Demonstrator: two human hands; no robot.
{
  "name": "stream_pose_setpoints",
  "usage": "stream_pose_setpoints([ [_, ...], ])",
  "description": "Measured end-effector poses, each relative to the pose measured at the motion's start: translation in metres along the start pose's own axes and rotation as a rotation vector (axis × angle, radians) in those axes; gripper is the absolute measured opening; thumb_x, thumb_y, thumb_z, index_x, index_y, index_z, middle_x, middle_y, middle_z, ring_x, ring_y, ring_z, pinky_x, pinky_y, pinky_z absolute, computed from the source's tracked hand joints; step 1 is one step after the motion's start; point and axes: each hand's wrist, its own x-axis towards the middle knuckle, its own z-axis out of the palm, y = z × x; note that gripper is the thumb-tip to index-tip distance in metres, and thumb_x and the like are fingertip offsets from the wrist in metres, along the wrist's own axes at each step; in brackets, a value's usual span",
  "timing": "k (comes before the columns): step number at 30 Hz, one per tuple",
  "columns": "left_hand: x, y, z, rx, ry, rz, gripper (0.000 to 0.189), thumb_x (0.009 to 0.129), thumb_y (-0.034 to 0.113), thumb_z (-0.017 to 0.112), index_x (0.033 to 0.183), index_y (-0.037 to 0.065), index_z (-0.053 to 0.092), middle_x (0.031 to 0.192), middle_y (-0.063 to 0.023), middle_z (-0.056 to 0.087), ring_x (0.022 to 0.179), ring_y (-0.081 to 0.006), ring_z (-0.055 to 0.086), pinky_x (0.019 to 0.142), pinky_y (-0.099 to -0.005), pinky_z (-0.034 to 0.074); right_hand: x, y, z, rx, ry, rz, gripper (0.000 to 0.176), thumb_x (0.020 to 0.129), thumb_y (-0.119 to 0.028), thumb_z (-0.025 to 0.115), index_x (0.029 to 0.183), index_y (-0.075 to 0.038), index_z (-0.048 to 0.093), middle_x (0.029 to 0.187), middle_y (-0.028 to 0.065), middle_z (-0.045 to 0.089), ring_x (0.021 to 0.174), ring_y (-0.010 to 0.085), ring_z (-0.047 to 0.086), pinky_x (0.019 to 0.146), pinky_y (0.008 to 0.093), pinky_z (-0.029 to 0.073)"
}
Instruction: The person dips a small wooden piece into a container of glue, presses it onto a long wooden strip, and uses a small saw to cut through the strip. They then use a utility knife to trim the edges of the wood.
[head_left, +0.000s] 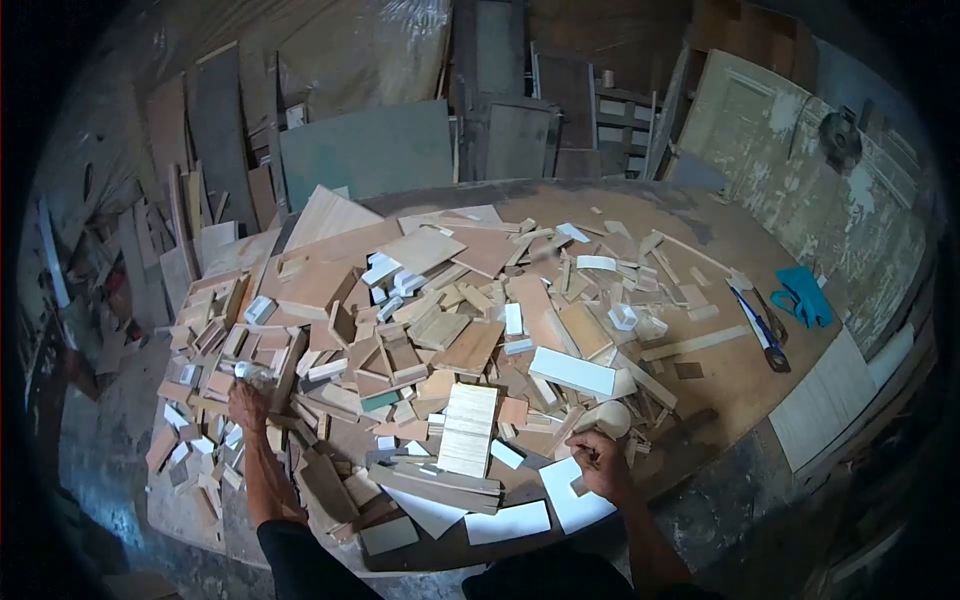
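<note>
My left hand (pixel 250 408) is closed at the left side of a wide heap of wood offcuts. Its fingers meet a small whitish, shiny object (pixel 250 371), whose kind I cannot make out. On the right, my right hand (pixel 598 465) has its fingers curled in above a white board (pixel 572 500); anything inside them is too small to name. A small brown block (pixel 579 486) shows just below those fingers. Between my hands lie a pale wooden board (pixel 467 430) and a stack of long wood strips (pixel 435 486).
Wood pieces cover much of the worktable (pixel 715 365). A handsaw (pixel 760 330) and a teal glove or cloth (pixel 803 297) lie at the right. Boards, including a grey-green panel (pixel 368 155), lean behind the table. A worn door (pixel 790 150) stands at the right.
</note>
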Motion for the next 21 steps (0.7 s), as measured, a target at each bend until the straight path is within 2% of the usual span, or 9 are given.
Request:
stream_pose_setpoints([
  [7,0.013,-0.012,0.001,-0.133,0.142,0.038,0.019,0.083,0.014,0.054,0.076,0.0,0.065,0.074,-0.0239,0.066,0.07,-0.0438,0.066,0.062,-0.0523,0.052,0.001,0.001,0.003,-0.005,-0.013,0.007,0.017,0.087,-0.001,0.06,0.102,-0.001,0.068,0.093,0.0123,0.067,0.08,0.0195,0.064,0.068,0.0304,0.052],
  [11,0.031,-0.018,-0.001,-0.16,0.187,0.14,0.016,0.08,0.011,0.056,0.083,-0.002,0.065,0.078,-0.0248,0.066,0.075,-0.0446,0.065,0.067,-0.0521,0.051,0.008,-0.002,0.006,0.018,-0.005,-0.038,0.02,0.085,0.002,0.058,0.102,-0.002,0.069,0.093,0.0124,0.067,0.078,0.0196,0.064,0.067,0.03,0.052],
  [13,0.02,0.017,-0.053,-0.235,0.047,0.159,0.021,0.082,0.016,0.055,0.075,-0.001,0.064,0.079,-0.0267,0.064,0.078,-0.042,0.064,0.069,-0.0522,0.049,0.014,-0.003,0.004,0.014,-0.058,-0.012,0.021,0.085,0.003,0.058,0.102,-0.002,0.068,0.094,0.0125,0.067,0.078,0.0193,0.064,0.067,0.03,0.052],
  [14,0.022,0.015,-0.04,-0.229,0.166,0.284,0.025,0.085,0.018,0.055,0.074,-0.003,0.062,0.073,-0.0259,0.064,0.07,-0.0417,0.065,0.065,-0.0492,0.051,0.016,-0.003,0.003,0.012,-0.087,0.002,0.021,0.085,0.003,0.058,0.103,-0.002,0.068,0.095,0.0125,0.067,0.078,0.0192,0.064,0.067,0.03,0.052],
  [15,0.014,0.042,-0.065,-0.447,0.019,0.126,0.029,0.088,0.02,0.055,0.072,-0.004,0.061,0.065,-0.0231,0.064,0.063,-0.0396,0.066,0.06,-0.0465,0.052,0.019,-0.005,0.003,0.026,-0.101,-0.009,0.021,0.086,0.003,0.058,0.103,-0.002,0.068,0.095,0.0125,0.067,0.079,0.0194,0.064,0.067,0.0302,0.052],
  [17,-0.02,0.107,-0.124,-0.698,-0.048,0.079,0.028,0.09,0.019,0.056,0.079,-0.005,0.065,0.06,-0.0171,0.064,0.058,-0.0276,0.067,0.056,-0.0415,0.05,0.028,-0.009,0.002,0.055,-0.116,-0.025,0.02,0.087,0.002,0.059,0.104,-0.002,0.068,0.096,0.0124,0.067,0.081,0.0198,0.065,0.068,0.0305,0.053],
  [19,-0.044,0.152,-0.142,-0.973,-0.1,0.231,0.026,0.092,0.016,0.055,0.086,-0.007,0.067,0.064,-0.0121,0.065,0.056,-0.0187,0.062,0.054,-0.035,0.049,0.037,-0.022,-0.002,0.082,-0.103,-0.024,0.019,0.087,0.001,0.059,0.104,-0.001,0.067,0.096,0.0123,0.066,0.083,0.0206,0.066,0.07,0.0309,0.054],
  [20,-0.056,0.176,-0.151,-1.023,-0.253,0.175,0.026,0.096,0.015,0.054,0.09,-0.006,0.067,0.07,-0.0053,0.064,0.06,-0.0121,0.058,0.056,-0.031,0.046,0.041,-0.029,-0.005,0.094,-0.092,-0.019,0.018,0.087,0.001,0.06,0.104,-0.001,0.067,0.096,0.0122,0.066,0.085,0.0211,0.066,0.07,0.0311,0.054],
  [21,-0.073,0.207,-0.176,-1.079,-0.327,0.18,0.025,0.094,0.013,0.054,0.093,-0.008,0.067,0.068,-0.0083,0.065,0.058,-0.014,0.059,0.055,-0.0329,0.048,0.045,-0.035,-0.011,0.111,-0.114,0.0,0.02,0.088,0.001,0.06,0.107,-0.002,0.066,0.097,0.0115,0.065,0.089,0.0222,0.066,0.072,0.0315,0.055],
])
